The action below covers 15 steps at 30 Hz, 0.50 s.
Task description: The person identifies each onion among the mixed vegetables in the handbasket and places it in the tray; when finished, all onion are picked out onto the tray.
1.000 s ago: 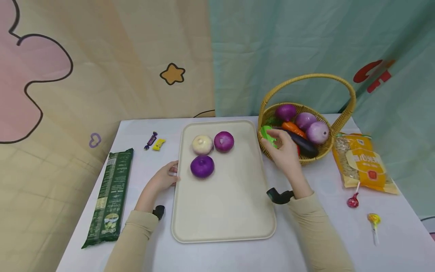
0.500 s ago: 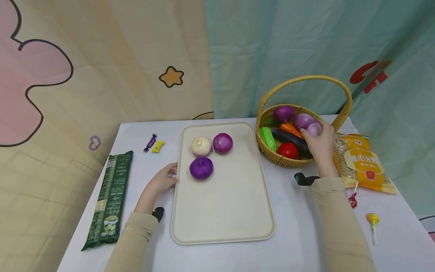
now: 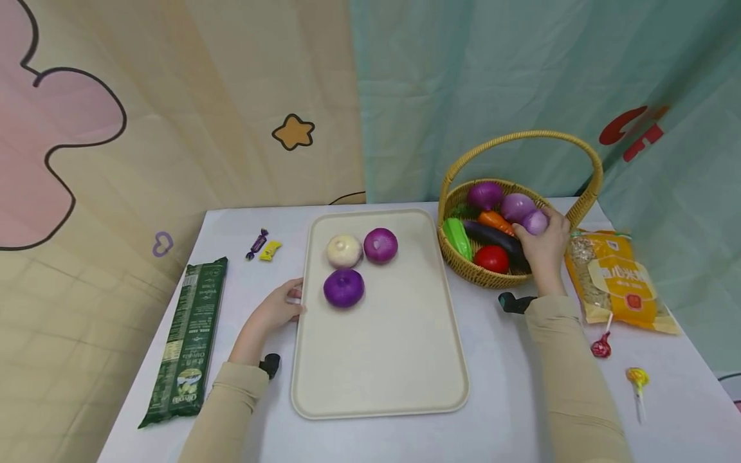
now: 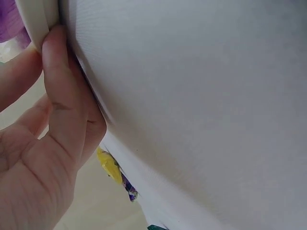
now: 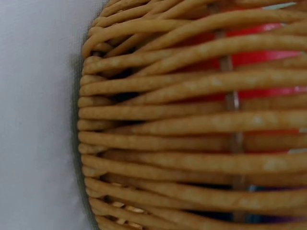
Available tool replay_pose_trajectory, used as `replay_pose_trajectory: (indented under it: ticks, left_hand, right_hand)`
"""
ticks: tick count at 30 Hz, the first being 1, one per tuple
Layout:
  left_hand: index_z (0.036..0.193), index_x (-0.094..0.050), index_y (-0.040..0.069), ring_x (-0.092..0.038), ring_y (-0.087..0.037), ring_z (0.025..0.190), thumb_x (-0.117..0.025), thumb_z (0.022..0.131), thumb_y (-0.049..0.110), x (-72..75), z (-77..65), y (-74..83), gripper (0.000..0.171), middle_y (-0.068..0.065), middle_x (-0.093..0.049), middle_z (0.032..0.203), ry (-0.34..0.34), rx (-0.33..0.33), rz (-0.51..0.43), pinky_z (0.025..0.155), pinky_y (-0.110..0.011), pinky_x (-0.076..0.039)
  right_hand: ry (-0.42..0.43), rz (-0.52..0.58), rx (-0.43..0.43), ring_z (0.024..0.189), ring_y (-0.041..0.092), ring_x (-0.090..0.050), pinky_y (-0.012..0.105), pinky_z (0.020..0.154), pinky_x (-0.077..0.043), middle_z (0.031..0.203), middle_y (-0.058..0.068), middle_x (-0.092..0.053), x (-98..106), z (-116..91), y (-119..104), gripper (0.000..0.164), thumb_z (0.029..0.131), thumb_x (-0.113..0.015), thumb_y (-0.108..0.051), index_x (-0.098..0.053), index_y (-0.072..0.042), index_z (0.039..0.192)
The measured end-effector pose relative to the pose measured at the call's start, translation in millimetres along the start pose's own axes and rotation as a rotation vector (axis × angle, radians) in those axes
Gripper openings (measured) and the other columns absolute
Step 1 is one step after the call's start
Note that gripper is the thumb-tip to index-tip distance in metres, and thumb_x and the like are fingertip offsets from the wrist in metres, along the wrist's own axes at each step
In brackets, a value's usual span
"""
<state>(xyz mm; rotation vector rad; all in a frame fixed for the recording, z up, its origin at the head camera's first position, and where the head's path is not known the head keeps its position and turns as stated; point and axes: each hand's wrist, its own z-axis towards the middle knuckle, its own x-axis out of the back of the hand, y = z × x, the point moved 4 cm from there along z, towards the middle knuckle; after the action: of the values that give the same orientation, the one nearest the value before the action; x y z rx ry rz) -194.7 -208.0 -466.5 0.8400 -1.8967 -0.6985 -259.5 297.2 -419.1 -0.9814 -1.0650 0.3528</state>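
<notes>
The person's right hand reaches into the yellow-brown woven basket at the table's far right, its thumb and fingers curled narrowly around a round, pale-purple onion that sits at the basket's right side. The left hand pinches the left rim of a cream rectangular tray. Judging by the layout, the work seems about half done: a round white onion, a glossy reddish-purple onion and a squat dark-purple onion lie on the tray's far left part. Apparently left to move are the gripped onion and two others in the basket, a deep-purple bulb and a lilac bulb.
</notes>
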Motion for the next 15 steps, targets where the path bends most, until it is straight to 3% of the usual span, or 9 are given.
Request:
replay_pose_trajectory:
  ticks: [7, 15]
  left_hand:
    - [0.151, -0.028, -0.005, -0.060, -0.025, 0.096, -0.056, 0.090, -0.007, 3.6, -1.9, -2.5, 0.067, -0.025, -0.048, 0.124, 0.013, 0.013, -0.010, 0.080, -0.033, -0.060]
    - [0.152, -0.029, -0.002, -0.060, -0.026, 0.100, -0.056, 0.091, -0.006, 0.3, -0.7, -2.2, 0.067, -0.023, -0.048, 0.125, 0.014, 0.019, -0.011, 0.082, -0.032, -0.060]
  right_hand:
    - [0.008, 0.056, -0.018, 0.138, 0.035, -0.035, 0.047, 0.119, -0.030, 0.148, 0.021, -0.037, -5.7, 1.3, 0.2, 0.070, 0.087, -0.072, -0.023, -0.038, -0.007, 0.146]
    - [0.001, 0.114, -0.046, 0.139, 0.029, -0.035, 0.040, 0.120, -0.033, 0.151, 0.015, -0.035, -1.7, -3.3, 2.8, 0.077, 0.087, -0.071, -0.033, -0.034, -0.011, 0.150]
